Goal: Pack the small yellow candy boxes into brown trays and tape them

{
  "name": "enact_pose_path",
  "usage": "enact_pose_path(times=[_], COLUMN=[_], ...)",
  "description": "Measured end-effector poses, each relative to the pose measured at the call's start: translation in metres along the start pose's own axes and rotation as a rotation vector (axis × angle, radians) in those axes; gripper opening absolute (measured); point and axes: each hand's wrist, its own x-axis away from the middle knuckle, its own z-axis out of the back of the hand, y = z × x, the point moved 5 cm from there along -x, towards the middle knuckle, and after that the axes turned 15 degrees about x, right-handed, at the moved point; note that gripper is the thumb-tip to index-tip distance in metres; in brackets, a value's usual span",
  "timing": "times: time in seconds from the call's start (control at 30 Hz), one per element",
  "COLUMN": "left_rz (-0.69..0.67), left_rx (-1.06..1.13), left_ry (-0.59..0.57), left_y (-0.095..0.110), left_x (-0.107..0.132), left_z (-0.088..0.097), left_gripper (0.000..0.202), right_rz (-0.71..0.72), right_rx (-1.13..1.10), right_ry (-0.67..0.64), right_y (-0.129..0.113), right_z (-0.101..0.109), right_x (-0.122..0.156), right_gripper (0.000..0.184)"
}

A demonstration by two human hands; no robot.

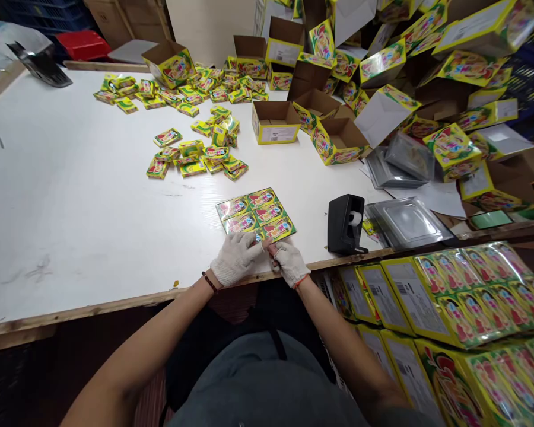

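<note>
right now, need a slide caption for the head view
Gloved left hand and right hand at the near edge of a flat printed pack on a white table.

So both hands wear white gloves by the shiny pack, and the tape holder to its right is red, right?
Nearly! In the head view, the tape holder is black, not red. It is to the right of the shiny pack, and the left hand and right hand do wear white gloves by that pack.

Count two gloved hands [234,259], six boxes [268,212] in one flat pack [241,223], one tape dispenser [340,224] and one beaded bracelet [209,282]. Treat overlapping loose boxes [193,168] as uncountable.
</note>
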Motion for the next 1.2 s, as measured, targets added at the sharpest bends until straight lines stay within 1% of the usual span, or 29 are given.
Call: enact_pose_path(times=[0.1,0.17,0.23,0.27,0.33,0.43,0.5,0.57,0.6,0.67,0.73,0.77,0.8,0.83,0.87,0.93,1.0,1.03,1.1,1.17,1.2], left_rz=[0.030,0.075,0.131,0.164,0.227,0.289,0.305,0.303,0.295,0.274,0.257,0.250,0.237,0.221,0.211,0.240,0.340,0.411,0.556,0.655,0.674], left_rx=[-0.042,-0.026,0.010,0.027,0.044,0.024,-0.003,-0.017,-0.011,0.019,0.023,0.005,-0.021,-0.037,-0.038,-0.010,0.007,-0.004,-0.041,-0.041,-0.026], left_ry=[-0.129,-0.177,-0.195,-0.196,-0.200,-0.228,-0.240,-0.257,-0.275,-0.306,-0.272,-0.229,-0.187,-0.170,-0.183,-0.219,-0.207,-0.183,-0.132,-0.090,-0.064], left_y=[0.007,0.011,0.012,0.012,0.011,0.012,0.014,0.017,0.016,0.008,-0.011,-0.024,-0.039,-0.053,-0.066,-0.086,-0.094,-0.092,-0.077,-0.050,-0.034], left_x=[-0.007,-0.013,-0.020,-0.024,-0.032,-0.041,-0.045,-0.048,-0.051,-0.057,-0.066,-0.070,-0.074,-0.075,-0.076,-0.072,-0.063,-0.056,-0.039,-0.019,-0.009], left_z=[0.008,0.013,0.014,0.013,0.008,-0.003,-0.007,-0.005,-0.002,0.008,0.023,0.032,0.039,0.043,0.045,0.043,0.042,0.042,0.042,0.038,0.034], left_gripper=[0.037,0.030,0.025,0.023,0.026,0.023,0.022,0.024,0.024,0.021,0.025,0.028,0.032,0.034,0.037,0.039,0.039,0.039,0.040,0.042,0.043], right_rz=[-0.017,-0.018,-0.021,-0.029,-0.049,-0.062,-0.022,0.052,0.089,0.136,0.141,0.130,0.108,0.070,0.024,-0.060,-0.093,-0.088,-0.068,-0.057,-0.056], right_rx=[0.002,0.020,0.093,0.149,0.258,0.330,0.370,0.449,0.493,0.589,0.703,0.756,0.802,0.835,0.854,0.862,0.841,0.832,0.815,0.796,0.786], right_ry=[0.034,0.068,0.124,0.154,0.171,0.112,0.106,0.198,0.284,0.538,0.834,0.947,1.012,1.020,0.981,0.849,0.757,0.737,0.734,0.750,0.772], right_y=[0.005,0.007,0.009,0.009,0.009,0.010,0.008,0.003,-0.001,-0.007,-0.013,-0.016,-0.016,-0.016,-0.014,-0.007,-0.002,0.000,0.002,0.002,0.002], right_z=[-0.002,-0.004,-0.003,-0.002,0.001,0.012,0.033,0.069,0.091,0.143,0.193,0.213,0.229,0.242,0.251,0.259,0.260,0.260,0.260,0.261,0.262], right_x=[-0.002,-0.004,-0.005,-0.006,-0.005,0.004,0.017,0.034,0.043,0.060,0.073,0.077,0.077,0.074,0.069,0.056,0.044,0.040,0.034,0.030,0.030], right_gripper=[0.052,0.051,0.046,0.043,0.035,0.030,0.033,0.039,0.042,0.047,0.049,0.048,0.047,0.045,0.045,0.045,0.046,0.046,0.041,0.035,0.032])
